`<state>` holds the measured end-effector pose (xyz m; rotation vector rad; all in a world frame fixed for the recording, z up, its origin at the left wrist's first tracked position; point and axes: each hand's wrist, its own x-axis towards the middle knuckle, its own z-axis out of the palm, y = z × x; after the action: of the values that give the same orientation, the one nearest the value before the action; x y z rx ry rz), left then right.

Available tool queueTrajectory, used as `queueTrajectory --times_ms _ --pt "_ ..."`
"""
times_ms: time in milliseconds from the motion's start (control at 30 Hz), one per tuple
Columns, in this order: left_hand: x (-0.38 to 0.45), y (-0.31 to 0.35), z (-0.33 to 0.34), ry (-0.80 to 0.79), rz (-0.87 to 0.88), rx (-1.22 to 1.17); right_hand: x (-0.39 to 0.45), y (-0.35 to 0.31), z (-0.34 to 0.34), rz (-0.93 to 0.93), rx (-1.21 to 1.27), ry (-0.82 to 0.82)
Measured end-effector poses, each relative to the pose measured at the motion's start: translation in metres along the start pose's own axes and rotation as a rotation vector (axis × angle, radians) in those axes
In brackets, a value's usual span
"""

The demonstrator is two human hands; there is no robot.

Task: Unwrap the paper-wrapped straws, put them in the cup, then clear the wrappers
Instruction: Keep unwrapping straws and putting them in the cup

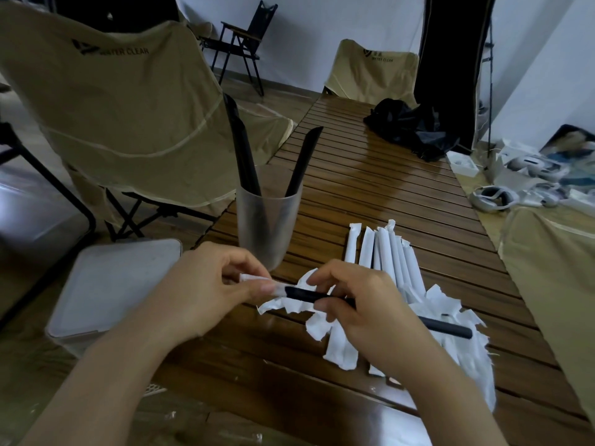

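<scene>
head view: left hand (206,284) pinches wrapper (257,280), right hand (363,304) grips black straw (447,326) between them.

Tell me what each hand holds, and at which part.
The right hand grips the black straw around its middle. The left hand pinches the paper wrapper still covering the straw's left end.

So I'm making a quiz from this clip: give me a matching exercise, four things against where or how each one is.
Things:
1. cup
2. wrapped straws
3. left hand
4. right hand

States:
A. lying in a row on the table
B. pinches the paper wrapper end
C. holds the bare black straw
D. stands upright, black straws inside

Pairs: 1-D, 2-A, 3-B, 4-C
</scene>
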<state>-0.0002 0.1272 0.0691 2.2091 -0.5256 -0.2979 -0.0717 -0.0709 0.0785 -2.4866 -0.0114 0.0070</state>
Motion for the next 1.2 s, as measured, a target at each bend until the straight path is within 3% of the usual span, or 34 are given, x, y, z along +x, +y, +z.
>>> queueTrajectory --times_ms 367,767,967,1200 --pt "-0.001 0.004 -0.002 -0.081 0.027 -0.049 -0.003 0.005 0.000 -0.013 0.128 0.012" --pt "0.000 0.007 0.013 -0.063 0.100 -0.046 0.000 0.004 0.007 -0.106 0.033 0.154" --pt "0.001 0.013 0.016 -0.025 0.120 -0.050 -0.001 0.003 0.015 -0.073 -0.015 0.273" --pt "0.002 0.016 0.019 0.013 0.151 -0.019 0.001 -0.003 0.026 0.099 0.001 0.353"
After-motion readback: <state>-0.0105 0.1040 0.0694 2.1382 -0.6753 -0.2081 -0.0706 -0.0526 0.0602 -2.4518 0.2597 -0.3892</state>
